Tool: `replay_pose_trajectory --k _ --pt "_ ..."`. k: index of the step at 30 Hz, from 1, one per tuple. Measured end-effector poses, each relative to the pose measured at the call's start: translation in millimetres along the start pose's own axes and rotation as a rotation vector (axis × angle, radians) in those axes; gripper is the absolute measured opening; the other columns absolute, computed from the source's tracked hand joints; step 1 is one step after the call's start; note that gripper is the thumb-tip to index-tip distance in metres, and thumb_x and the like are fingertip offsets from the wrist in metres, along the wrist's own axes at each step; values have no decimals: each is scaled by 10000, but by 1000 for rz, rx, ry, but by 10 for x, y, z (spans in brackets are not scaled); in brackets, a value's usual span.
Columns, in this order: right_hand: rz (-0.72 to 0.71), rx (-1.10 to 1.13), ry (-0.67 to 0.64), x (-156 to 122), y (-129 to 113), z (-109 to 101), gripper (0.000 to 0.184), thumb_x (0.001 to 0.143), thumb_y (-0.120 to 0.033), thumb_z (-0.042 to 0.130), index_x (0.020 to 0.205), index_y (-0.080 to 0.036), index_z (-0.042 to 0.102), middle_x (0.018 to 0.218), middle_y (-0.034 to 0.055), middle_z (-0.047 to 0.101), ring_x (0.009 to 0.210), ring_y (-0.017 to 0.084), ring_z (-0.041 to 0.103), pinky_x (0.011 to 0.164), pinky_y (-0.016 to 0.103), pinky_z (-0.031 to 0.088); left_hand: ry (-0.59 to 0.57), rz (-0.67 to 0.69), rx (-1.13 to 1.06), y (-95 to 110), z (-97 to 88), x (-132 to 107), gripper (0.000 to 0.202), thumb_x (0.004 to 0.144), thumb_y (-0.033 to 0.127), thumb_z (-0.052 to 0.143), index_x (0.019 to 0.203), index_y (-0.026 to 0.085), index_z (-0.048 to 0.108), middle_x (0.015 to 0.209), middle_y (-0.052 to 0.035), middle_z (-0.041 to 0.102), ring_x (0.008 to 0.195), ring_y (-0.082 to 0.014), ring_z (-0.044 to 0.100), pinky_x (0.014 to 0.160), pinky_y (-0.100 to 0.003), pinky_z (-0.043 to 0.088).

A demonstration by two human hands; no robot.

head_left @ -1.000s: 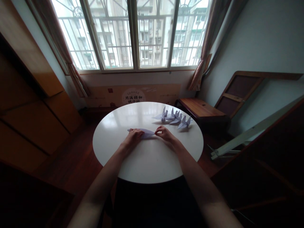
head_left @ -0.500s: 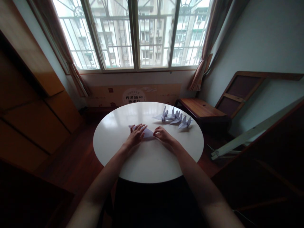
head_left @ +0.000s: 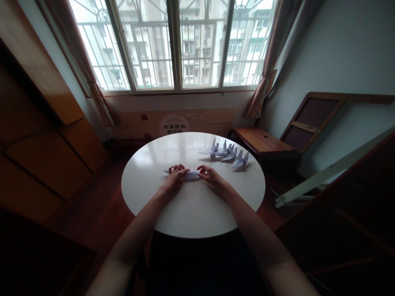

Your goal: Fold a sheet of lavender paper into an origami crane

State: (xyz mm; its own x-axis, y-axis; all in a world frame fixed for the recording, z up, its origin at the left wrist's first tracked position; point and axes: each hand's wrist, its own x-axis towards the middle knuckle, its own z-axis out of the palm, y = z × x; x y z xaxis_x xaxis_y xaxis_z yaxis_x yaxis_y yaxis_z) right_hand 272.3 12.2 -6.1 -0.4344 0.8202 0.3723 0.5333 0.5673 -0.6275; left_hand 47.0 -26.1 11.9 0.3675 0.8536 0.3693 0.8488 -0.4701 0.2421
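A folded sheet of pale lilac paper [head_left: 193, 174] lies on the round white table [head_left: 197, 213], narrow and pointed at its left end. Across its left and middle part rests my left hand [head_left: 177, 176], fingers bent and pressed on the paper. At the paper's right end my right hand [head_left: 208, 174] pinches the tip between thumb and fingers. My left hand and fingers hide part of the folds. Several folded paper cranes [head_left: 230, 152] of the same pale colour stand in a group at the table's back right.
Beyond the table's back right is a low wooden bench [head_left: 265, 139]. A printed cardboard panel [head_left: 129, 123] leans under the barred window [head_left: 197, 49]. Wooden cabinets [head_left: 40, 164] stand at the left, and a pale green board [head_left: 302, 191] slants at the right.
The raised far part of the paper has come down, so it looks narrower and flatter. My left hand's fingers have curled in and pressed lower; my right hand keeps its place at the right tip.
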Motion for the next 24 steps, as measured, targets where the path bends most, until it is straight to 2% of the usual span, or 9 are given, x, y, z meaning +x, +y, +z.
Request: replay_pose_trajectory --k 2,6,11,16,20,24 --pt "21 -32 12 0 -55 12 226 819 -271 627 1027 -201 682 814 31 693 710 139 614 711 266 474 -16 -6 -16 -2 5 -1 303 945 262 424 1171 268 626 1217 -70 549 1143 -234 482 1045 -447 214" --pt "27 -155 62 -8 -154 12 148 809 -292 638 888 -206 729 779 44 705 710 154 611 715 276 457 -45 29 -50 44 -7 -6 307 936 261 436 1202 255 589 1292 -68 548 1194 -236 468 1061 -458 201" --pt "-14 -145 31 -10 -162 9 98 775 -227 658 818 -198 741 751 32 676 671 135 592 676 251 445 -85 63 -44 85 -9 -10 321 933 295 445 1215 251 591 1251 -77 580 1149 -242 497 1007 -428 281" --pt "-55 -134 -1 3 -106 44 128 788 -270 669 748 -182 753 747 45 653 653 132 573 656 250 432 -66 62 -53 32 39 -7 294 942 323 442 1157 281 637 1216 -60 595 1103 -229 514 980 -408 309" --pt "-49 -181 21 0 -98 41 121 768 -285 700 705 -198 756 774 60 669 716 160 580 706 276 436 -68 24 -66 -2 54 2 288 947 280 445 1141 293 657 1202 -58 608 1104 -230 523 981 -429 315" --pt "3 -201 18 -2 -101 27 67 748 -265 715 744 -225 768 807 61 668 817 195 585 754 295 443 -42 10 -93 -59 68 25 254 931 298 493 1079 289 699 1166 -59 638 1088 -240 557 980 -458 353"
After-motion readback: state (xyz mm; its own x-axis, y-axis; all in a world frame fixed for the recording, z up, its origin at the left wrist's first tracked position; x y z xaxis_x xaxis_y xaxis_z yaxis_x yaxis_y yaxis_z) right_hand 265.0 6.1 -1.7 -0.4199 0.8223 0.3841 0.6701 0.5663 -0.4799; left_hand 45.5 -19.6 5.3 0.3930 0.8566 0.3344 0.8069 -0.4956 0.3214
